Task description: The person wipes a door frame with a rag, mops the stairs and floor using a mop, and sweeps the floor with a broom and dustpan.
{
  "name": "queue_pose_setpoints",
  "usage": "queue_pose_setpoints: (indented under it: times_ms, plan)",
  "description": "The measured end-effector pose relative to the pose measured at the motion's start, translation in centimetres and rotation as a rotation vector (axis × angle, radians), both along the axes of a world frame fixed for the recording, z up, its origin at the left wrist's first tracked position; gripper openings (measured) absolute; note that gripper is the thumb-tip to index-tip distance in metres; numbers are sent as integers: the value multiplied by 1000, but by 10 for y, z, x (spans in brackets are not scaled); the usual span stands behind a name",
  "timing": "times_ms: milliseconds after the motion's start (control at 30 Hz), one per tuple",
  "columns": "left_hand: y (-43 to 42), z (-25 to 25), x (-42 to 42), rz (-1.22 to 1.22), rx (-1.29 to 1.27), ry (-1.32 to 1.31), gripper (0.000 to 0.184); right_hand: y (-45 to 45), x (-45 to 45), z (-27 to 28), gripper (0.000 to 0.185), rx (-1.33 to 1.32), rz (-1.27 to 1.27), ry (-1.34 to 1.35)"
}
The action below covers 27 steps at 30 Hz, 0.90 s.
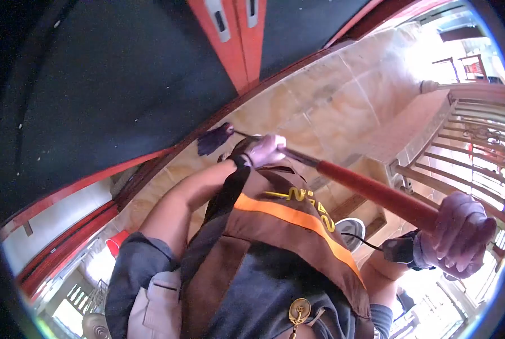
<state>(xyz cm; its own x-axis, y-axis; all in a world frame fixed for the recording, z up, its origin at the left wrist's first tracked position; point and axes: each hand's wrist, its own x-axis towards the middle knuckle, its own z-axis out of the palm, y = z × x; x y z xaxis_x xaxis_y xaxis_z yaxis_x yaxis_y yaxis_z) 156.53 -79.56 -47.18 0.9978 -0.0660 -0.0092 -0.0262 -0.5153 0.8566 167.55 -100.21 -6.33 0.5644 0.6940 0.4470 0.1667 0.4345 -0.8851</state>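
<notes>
A long mop handle [377, 192], dark metal at its lower part and red along its upper part, slants across the view. My left hand [266, 150] is closed round the dark part, near the middle of the view. At the far right, my right hand [460, 234] wraps round the top end of the red part. Beyond my left hand the dark purple mop head [214, 140] rests on the tiled floor, close to the red door sill. A black band circles my left wrist, and a black device with a cable is on my right wrist.
Large dark doors with red frames [244, 45] stand ahead and to the left. Glossy beige tiles [314, 101] run along them. On the right is a railing [467, 147] beside a low ledge [405, 127]. A pale round container [352, 230] and a red object [116, 243] stand lower down.
</notes>
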Motion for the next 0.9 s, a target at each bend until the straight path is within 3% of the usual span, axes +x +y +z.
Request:
queue_pose_setpoints:
  times_ms: [33,167,233,333,400,567,667,767,900]
  plan:
    - [-8,-3,29,27,-19,-21,14,-3,7,-4,42,-17,-129,-47]
    - [-58,8,129,186,-62,-13,10,-50,57,4,40,-58,-225,-80]
    - [-81,8,180,161,-64,-87,11,-111,72,8,39,16,-507,-22]
    - [-116,46,234,72,-47,-177,11,-193,123,51,41,191,-305,23]
    - [-148,66,277,22,-186,-167,10,-224,162,81,39,279,-219,-2]
    - [-209,132,392,-167,-279,-45,13,-204,245,137,26,253,-327,-190]
    - [-226,165,468,-246,-375,-99,13,-200,299,164,19,250,-379,-264]
    - [-243,184,545,-284,-357,-174,12,-208,349,169,15,236,-429,-306]
    - [-265,178,646,-268,-297,-203,8,-228,417,118,14,83,-622,-308]
